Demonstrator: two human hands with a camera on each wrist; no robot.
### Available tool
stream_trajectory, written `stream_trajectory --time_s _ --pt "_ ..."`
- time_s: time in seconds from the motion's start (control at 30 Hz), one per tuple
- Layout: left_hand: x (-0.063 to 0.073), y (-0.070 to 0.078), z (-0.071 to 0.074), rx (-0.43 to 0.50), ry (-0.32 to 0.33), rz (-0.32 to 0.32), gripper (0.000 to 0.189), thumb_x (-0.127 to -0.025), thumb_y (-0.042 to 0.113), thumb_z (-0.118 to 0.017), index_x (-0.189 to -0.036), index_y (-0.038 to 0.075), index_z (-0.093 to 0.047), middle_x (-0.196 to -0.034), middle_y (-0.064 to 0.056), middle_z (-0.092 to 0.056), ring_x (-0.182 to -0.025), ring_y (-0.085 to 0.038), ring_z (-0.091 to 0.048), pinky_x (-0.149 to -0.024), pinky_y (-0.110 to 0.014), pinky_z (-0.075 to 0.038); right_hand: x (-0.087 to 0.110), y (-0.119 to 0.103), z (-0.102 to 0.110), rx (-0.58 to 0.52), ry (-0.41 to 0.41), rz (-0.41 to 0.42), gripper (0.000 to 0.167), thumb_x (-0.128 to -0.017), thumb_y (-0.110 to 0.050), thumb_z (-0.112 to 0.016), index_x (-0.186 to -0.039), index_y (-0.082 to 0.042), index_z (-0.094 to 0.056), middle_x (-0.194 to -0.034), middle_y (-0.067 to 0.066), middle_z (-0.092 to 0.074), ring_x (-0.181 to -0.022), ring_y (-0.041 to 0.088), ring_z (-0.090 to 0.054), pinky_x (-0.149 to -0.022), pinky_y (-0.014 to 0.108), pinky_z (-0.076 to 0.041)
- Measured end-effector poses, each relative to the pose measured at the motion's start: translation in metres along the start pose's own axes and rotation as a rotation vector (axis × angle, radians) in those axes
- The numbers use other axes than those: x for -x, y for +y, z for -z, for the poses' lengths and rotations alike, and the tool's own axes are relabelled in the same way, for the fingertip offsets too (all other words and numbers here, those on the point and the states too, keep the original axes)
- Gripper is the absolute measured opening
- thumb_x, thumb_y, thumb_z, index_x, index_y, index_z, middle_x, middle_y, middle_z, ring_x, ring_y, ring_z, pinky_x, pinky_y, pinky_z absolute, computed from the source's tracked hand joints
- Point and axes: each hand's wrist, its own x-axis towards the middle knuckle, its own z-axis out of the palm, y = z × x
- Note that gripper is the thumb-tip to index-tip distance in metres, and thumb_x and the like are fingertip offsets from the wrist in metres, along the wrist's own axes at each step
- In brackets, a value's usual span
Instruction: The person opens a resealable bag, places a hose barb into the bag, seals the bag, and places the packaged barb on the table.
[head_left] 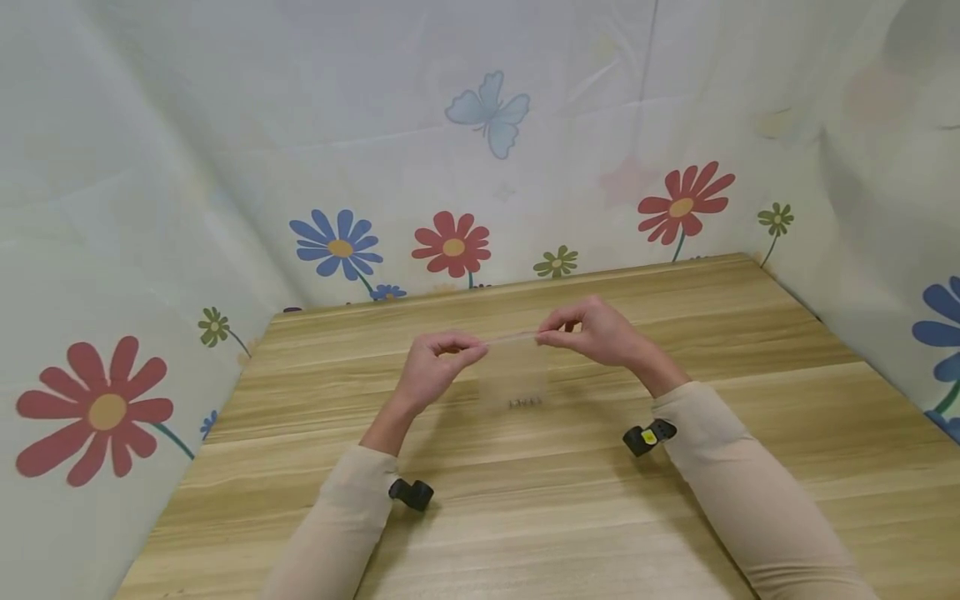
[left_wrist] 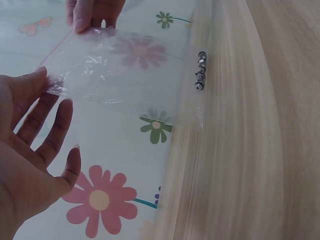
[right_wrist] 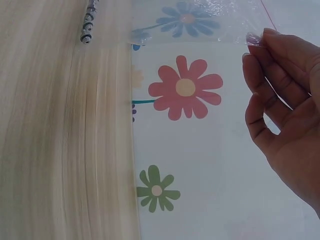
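A clear plastic zip bag [head_left: 513, 371] hangs upright above the table, stretched between both hands. Several small metal pieces [left_wrist: 200, 71], silvery with dark rings, lie in a row along its bottom edge; their exact kind is too small to tell. My left hand [head_left: 438, 367] pinches one top corner between thumb and forefinger, its other fingers loosely bent in the left wrist view. At the opposite top corner, my right hand [head_left: 600, 333] pinches the bag the same way. A thin red line [left_wrist: 56, 48] runs along the bag's top edge.
Below the hands spreads a wood-grain table [head_left: 480, 508]. A pale curtain [head_left: 360, 108] printed with flowers and a butterfly surrounds its back and sides. Black wrist cameras sit on the left cuff [head_left: 411, 494] and right cuff [head_left: 648, 437].
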Motion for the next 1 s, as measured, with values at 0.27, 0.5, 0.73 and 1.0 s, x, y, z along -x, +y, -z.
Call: stream_trajectory --time_s 0.27,0.5,0.73,1.0 --pt "-0.001 0.002 0.0 -0.021 -0.049 -0.043 0.013 -0.094 0.015 -0.071 -0.098 0.005 -0.079 -0.098 -0.002 -0.075 -0.093 -0.02 -0.067 -0.086 -0.049 -0.051 0.004 0.0 0.004 -0.005 -0.025 -0.02 0.008 -0.092 -0.014 -0.074 -0.091 -0.008 -0.079 -0.078 -0.005 -0.069 -0.061 0.017 -0.048 -0.053 0.026 -0.036" --pt "0.012 0.015 0.004 -0.028 -0.092 -0.011 0.016 -0.093 0.015 -0.073 -0.103 0.003 -0.079 -0.094 -0.006 -0.075 -0.085 -0.03 -0.068 -0.073 -0.033 -0.053 0.014 -0.021 0.011 0.0 -0.117 -0.04 0.006 -0.09 -0.016 -0.077 -0.09 -0.012 -0.081 -0.082 -0.005 -0.073 -0.068 0.013 -0.063 -0.063 0.032 -0.052" --pt "0.04 0.043 0.003 0.059 -0.097 0.069 0.018 -0.091 0.019 -0.076 -0.103 0.005 -0.079 -0.089 -0.013 -0.075 -0.078 -0.028 -0.072 -0.078 -0.038 -0.057 0.033 -0.047 0.009 0.0 -0.163 -0.004 0.004 -0.09 -0.017 -0.077 -0.089 -0.014 -0.08 -0.081 -0.006 -0.073 -0.067 0.011 -0.063 -0.062 0.03 -0.054" --pt "0.055 0.05 0.0 0.062 -0.137 0.172 0.019 -0.089 0.021 -0.078 -0.101 0.007 -0.079 -0.086 -0.008 -0.075 -0.077 -0.026 -0.073 -0.076 -0.041 -0.058 0.047 -0.049 0.0 -0.063 -0.175 -0.059 0.006 -0.09 -0.017 -0.077 -0.09 -0.012 -0.08 -0.081 -0.005 -0.073 -0.071 0.013 -0.068 -0.065 0.029 -0.056"
